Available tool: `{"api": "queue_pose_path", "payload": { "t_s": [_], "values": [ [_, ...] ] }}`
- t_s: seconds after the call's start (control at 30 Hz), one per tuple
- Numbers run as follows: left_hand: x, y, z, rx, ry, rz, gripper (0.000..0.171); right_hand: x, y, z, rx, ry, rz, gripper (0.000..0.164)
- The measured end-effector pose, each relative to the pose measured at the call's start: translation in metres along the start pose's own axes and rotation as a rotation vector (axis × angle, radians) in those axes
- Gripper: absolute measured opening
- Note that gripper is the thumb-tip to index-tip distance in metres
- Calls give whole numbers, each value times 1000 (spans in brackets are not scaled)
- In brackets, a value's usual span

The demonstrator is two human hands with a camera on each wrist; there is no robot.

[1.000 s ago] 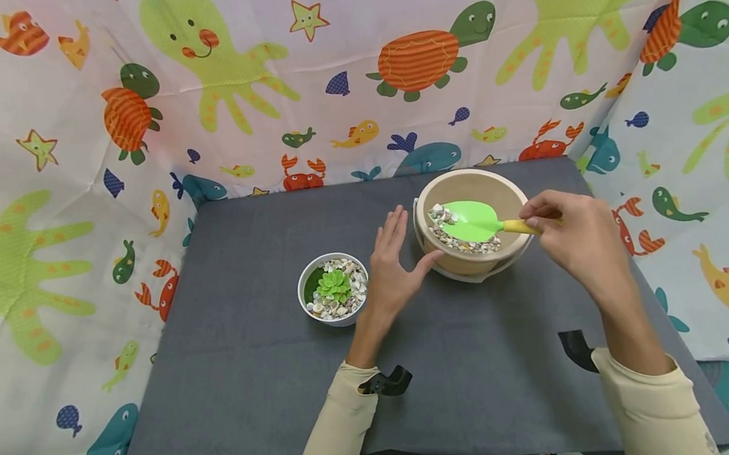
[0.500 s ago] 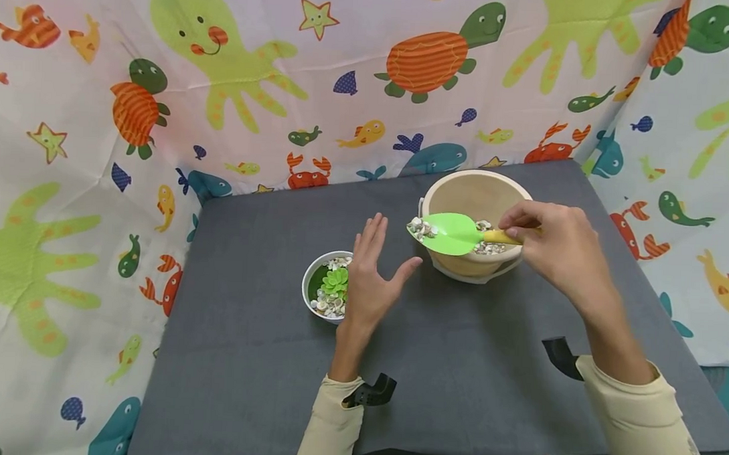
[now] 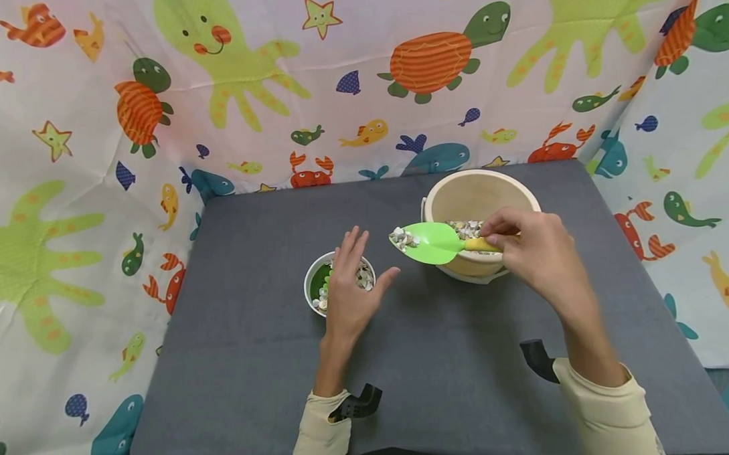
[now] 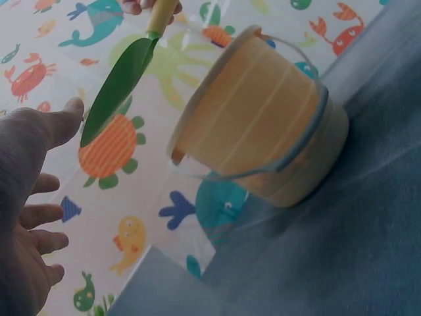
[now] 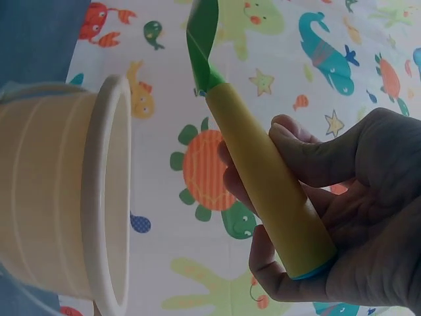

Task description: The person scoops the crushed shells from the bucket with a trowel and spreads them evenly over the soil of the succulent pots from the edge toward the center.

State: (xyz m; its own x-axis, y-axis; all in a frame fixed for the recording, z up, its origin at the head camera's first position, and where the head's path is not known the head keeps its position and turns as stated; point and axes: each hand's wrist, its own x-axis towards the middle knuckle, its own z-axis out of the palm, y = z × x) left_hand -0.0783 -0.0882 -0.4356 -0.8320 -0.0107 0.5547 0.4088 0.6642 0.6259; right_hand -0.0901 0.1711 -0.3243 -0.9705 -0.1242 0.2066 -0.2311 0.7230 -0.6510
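Observation:
In the head view my right hand [image 3: 538,257] grips the yellow handle of a toy trowel [image 3: 433,244], whose green blade carries a small heap of shells or pebbles [image 3: 404,239] at its tip. The blade hangs over the near left rim of a beige bucket [image 3: 483,180], which holds more of these pieces. My left hand [image 3: 351,297] is held above a white pot [image 3: 310,294], fingers straight and thumb spread, covering much of its green plant. The right wrist view shows fingers and thumb wrapped round the handle [image 5: 273,184].
A grey cloth [image 3: 245,370] covers the table. Patterned curtains [image 3: 270,157] with sea animals rise behind it and along both sides. The bucket's handle [image 4: 289,164] hangs down its outside.
The trowel has come out of the bucket and moved left and toward me, bearing pieces on its tip. My left hand has shifted left, from beside the pot to over it.

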Motion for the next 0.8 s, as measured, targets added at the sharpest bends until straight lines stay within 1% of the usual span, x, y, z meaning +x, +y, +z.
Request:
{"api": "queue_pose_path", "payload": {
  "t_s": [0.13,0.27,0.37,0.6,0.7,0.8],
  "values": [
    [-5,-8,-6,12,16,-17,74,2,-4,7,31,-8,-18,13],
    [-11,-14,-13,8,37,-42,72,6,-8,17,71,-22,-62,14],
    [-16,-19,-16,0,51,-56,71,7,-9,24,75,-38,-93,15],
    [-26,-30,-21,-8,74,-73,71,11,-14,38,63,-58,-126,13],
    [-32,-38,-25,-5,81,-99,72,12,-20,45,33,-71,-128,12],
    [-40,-47,-31,-4,84,-144,75,15,-27,55,-5,-90,-138,13]
  ]
}}
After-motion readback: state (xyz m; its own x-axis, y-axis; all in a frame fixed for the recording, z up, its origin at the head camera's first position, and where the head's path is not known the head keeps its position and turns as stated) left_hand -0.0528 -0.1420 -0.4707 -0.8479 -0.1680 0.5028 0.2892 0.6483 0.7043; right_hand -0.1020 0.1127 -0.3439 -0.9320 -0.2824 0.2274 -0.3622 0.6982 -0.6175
